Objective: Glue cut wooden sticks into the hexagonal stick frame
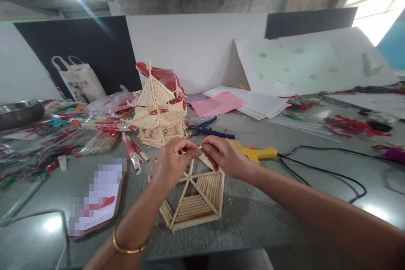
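Observation:
A short piece of wooden stick point(200, 147) is pinched between the fingertips of my left hand point(172, 161) and my right hand point(226, 157). Most of it is hidden by the fingers. Below both hands, a flat hexagonal stick frame point(198, 221) lies on the table, with spokes meeting at its middle. Two of its sections near me are filled with rows of sticks; the far side is partly covered by my hands. Just behind stands a tiered pagoda model point(158, 109) built of the same pale sticks.
Behind my right hand lie blue-handled pliers point(205, 128) and a yellow glue gun point(261, 152) with a black cord point(332, 171). A phone point(101, 202) rests at the left. Bundled sticks point(99, 141), wrapped bits and a metal bowl point(20, 114) fill the left side. Pink paper point(218, 103) lies farther back.

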